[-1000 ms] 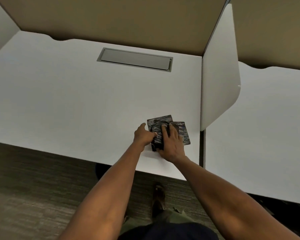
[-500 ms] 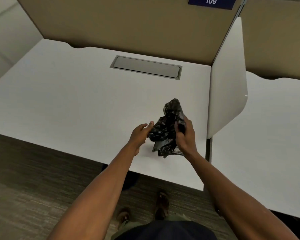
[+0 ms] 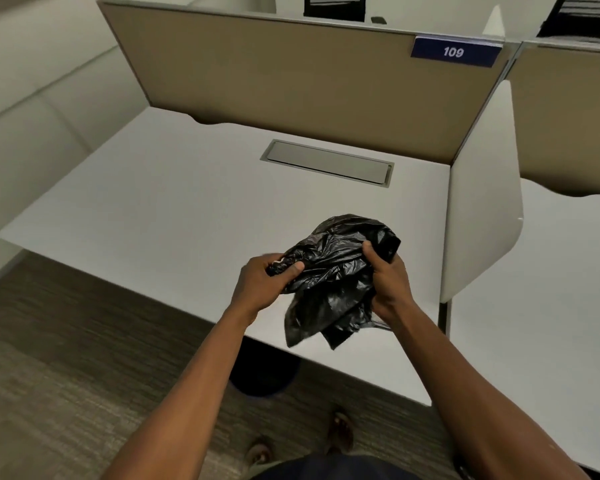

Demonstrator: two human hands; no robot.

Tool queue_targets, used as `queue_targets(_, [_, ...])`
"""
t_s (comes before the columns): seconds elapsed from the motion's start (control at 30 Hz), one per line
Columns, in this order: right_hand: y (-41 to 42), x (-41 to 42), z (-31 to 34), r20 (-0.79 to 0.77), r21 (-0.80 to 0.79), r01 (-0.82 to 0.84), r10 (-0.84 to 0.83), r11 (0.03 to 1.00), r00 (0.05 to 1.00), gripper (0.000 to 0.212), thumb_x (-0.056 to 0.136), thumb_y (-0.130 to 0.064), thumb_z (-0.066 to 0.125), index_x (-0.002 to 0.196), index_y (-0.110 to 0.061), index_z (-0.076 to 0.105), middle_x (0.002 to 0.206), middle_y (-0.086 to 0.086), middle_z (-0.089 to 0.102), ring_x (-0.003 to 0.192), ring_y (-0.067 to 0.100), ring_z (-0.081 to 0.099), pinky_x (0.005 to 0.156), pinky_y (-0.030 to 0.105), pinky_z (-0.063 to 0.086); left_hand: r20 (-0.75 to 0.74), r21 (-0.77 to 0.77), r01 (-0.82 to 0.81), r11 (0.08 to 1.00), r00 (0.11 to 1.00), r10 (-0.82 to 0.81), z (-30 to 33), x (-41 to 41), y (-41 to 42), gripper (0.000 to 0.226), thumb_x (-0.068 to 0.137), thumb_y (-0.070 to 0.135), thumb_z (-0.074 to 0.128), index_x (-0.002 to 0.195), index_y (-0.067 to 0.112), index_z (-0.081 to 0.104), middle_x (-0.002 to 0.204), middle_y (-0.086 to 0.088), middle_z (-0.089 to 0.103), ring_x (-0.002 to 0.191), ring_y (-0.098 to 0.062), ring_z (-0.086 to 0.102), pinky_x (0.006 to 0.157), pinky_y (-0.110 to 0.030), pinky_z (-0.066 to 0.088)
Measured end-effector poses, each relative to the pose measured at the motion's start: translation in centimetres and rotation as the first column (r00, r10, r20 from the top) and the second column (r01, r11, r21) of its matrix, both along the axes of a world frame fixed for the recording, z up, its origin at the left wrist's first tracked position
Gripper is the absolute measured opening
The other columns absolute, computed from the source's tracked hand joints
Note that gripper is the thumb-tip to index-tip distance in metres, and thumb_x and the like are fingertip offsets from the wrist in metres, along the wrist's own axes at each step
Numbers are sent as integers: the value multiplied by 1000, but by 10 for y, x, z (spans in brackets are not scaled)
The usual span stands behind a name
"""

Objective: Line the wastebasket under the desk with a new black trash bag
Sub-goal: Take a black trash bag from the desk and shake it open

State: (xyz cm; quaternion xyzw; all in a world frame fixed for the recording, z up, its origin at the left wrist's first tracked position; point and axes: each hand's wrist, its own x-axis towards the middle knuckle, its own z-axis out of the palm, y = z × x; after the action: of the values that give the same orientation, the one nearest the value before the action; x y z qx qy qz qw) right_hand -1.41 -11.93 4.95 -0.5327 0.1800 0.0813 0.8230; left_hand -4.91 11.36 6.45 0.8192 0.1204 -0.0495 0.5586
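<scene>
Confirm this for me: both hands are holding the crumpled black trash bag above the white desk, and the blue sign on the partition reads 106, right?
Not quite. In the head view the blue sign reads 109, not 106. The rest holds: the left hand and right hand hold the black trash bag above the white desk.

White desk (image 3: 174, 216), tan partition (image 3: 291, 88), grey carpet (image 3: 66, 375)

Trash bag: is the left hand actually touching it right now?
Touching. The head view shows the left hand with fingers and thumb closed on a bunched edge of the trash bag; the right hand grips the other side.
</scene>
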Motion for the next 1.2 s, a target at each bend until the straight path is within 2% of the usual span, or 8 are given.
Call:
queue_targets(0.13, [15,-13,6,153,-382,-149,222,912,963,68,67,-70,80,124,-37,67,115,-13,76,107,7,72,90,30,61,-5,-74,-85,994,996,84,33,-5,42,40,80,51,81,92,13,83,89,-6,83,86,-23,78,72,-36,56])
queue_targets(0.33, [37,-42,14,107,-684,-424,657,593,747,54,82,-46,82,132,-45,61,124,-23,70,115,-3,65,96,23,56,-252,-461,-372,806,925,283,84,-5,132,19,88,31,77,96,14,75,84,-1,71,71,-13,59,56,-23,42])
queue_targets(0.47, [61,-68,21,19,-480,-675,777,559,630,27,93,-31,74,120,-32,73,109,-10,77,101,12,73,87,27,55,-343,-733,-499,462,858,382,99,-17,187,19,86,19,80,99,9,71,95,-7,65,77,-15,60,54,-21,50])
queue_targets(0.67, [109,-113,25,-4,-249,-793,818,556,575,32,100,-36,63,115,-9,73,107,13,75,99,19,65,87,29,54,-347,-758,-538,370,812,469,90,-47,241,42,87,4,76,127,3,63,119,-19,61,100,-23,62,76,-20,54])
queue_targets(0.77, [129,-128,28,-31,-153,-763,768,628,639,44,97,-38,67,113,2,69,108,28,71,94,30,68,81,37,57,-377,-703,-579,412,796,474,80,-60,251,17,93,12,72,108,5,66,127,-17,57,86,-19,63,76,-19,58])
queue_targets(0.97, [179,-150,26,-183,-81,-458,439,885,880,28,95,-32,70,104,-6,75,101,19,78,78,28,75,69,35,61,-135,-132,-564,816,825,548,52,-136,221,79,87,54,73,154,28,40,155,-13,49,136,-29,53,111,-47,47])
queue_targets(1.07, [202,-155,24,-273,67,-312,318,948,908,39,100,-35,62,121,-3,70,114,21,77,104,36,74,96,48,58,-112,-297,-55,953,993,23,50,-199,182,69,62,76,79,123,46,67,128,1,72,113,-16,70,87,-33,57])
queue_targets(1.2, [222,-155,28,-328,147,-199,237,969,914,44,101,-29,61,129,6,62,117,26,74,101,37,73,88,46,60,-95,-343,232,910,955,-279,34,-247,156,99,68,52,91,152,52,38,145,11,60,131,-9,60,104,-37,55])
